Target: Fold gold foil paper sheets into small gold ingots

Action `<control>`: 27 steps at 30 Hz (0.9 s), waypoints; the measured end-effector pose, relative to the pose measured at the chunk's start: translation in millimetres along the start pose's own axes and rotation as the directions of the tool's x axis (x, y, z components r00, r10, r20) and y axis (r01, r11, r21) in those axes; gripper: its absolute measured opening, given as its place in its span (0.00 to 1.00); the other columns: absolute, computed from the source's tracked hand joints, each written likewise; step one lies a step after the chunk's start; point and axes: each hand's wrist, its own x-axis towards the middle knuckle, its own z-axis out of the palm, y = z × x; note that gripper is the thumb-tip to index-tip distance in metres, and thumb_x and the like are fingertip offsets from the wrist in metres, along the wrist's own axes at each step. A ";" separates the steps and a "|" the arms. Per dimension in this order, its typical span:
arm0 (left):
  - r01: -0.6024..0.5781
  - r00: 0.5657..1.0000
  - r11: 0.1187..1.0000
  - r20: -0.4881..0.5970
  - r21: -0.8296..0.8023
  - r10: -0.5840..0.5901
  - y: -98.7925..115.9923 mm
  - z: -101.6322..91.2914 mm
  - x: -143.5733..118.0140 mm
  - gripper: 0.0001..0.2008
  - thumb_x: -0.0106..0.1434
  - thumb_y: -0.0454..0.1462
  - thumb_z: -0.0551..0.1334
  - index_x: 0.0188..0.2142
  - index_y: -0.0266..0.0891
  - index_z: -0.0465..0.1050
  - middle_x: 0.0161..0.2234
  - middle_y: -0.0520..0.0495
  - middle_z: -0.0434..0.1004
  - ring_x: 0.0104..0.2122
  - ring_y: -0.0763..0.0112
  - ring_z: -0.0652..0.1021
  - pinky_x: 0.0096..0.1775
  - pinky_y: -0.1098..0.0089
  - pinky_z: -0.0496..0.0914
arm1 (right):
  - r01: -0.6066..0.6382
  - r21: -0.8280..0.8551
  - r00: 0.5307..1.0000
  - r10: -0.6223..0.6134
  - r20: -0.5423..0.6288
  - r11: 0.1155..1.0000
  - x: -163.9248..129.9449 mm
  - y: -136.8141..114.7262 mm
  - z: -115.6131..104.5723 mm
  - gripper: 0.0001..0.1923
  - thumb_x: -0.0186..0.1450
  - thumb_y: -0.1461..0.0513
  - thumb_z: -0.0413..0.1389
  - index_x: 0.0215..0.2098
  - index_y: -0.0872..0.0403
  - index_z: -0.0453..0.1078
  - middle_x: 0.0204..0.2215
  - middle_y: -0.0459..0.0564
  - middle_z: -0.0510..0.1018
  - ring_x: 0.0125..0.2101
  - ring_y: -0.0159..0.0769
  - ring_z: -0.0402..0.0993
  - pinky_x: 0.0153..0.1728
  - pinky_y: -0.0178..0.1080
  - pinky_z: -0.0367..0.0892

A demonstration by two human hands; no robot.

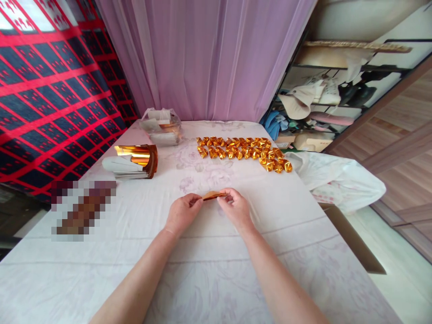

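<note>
Between my two hands is a small folded piece of gold foil paper [212,195], its paler side facing up in part. My left hand [184,210] pinches its left end between thumb and fingers. The right end is gripped by my right hand [236,207] in the same way. Beyond them, rows of folded gold foil pieces [239,148] lie on the table. To the left sits a stack of gold foil sheets [140,157], curled over, with pale undersides showing at the front.
A clear plastic bag [162,126] with more sheets stands at the back left of the cloth-covered table [209,279]. A blurred-out patch [84,209] covers something at the left edge. Right of the table are a white plastic bag [340,180], a cardboard box [354,238] and shelves [324,105].
</note>
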 end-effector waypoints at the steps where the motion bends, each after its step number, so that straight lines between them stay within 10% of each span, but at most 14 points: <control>1: 0.008 1.000 1.000 -0.020 -0.023 -0.009 -2.0 2.1 1.8 0.15 0.61 0.44 0.56 0.38 0.41 0.79 0.28 0.50 0.81 0.27 0.68 0.77 0.28 0.72 0.65 | 0.005 0.003 1.000 -0.005 0.002 1.000 1.9 0.3 2.5 0.14 0.53 0.55 0.55 0.35 0.51 0.73 0.29 0.46 0.79 0.27 0.35 0.72 0.30 0.37 0.67; 27: -0.008 0.975 0.998 -0.221 -0.062 -0.006 -14.8 13.6 -5.0 0.14 0.61 0.46 0.60 0.41 0.43 0.76 0.28 0.53 0.80 0.25 0.71 0.77 0.31 0.70 0.70 | 0.140 -0.122 0.989 -0.144 -0.025 0.983 -4.9 1.8 9.2 0.09 0.58 0.60 0.51 0.34 0.51 0.72 0.30 0.48 0.80 0.27 0.34 0.74 0.26 0.34 0.67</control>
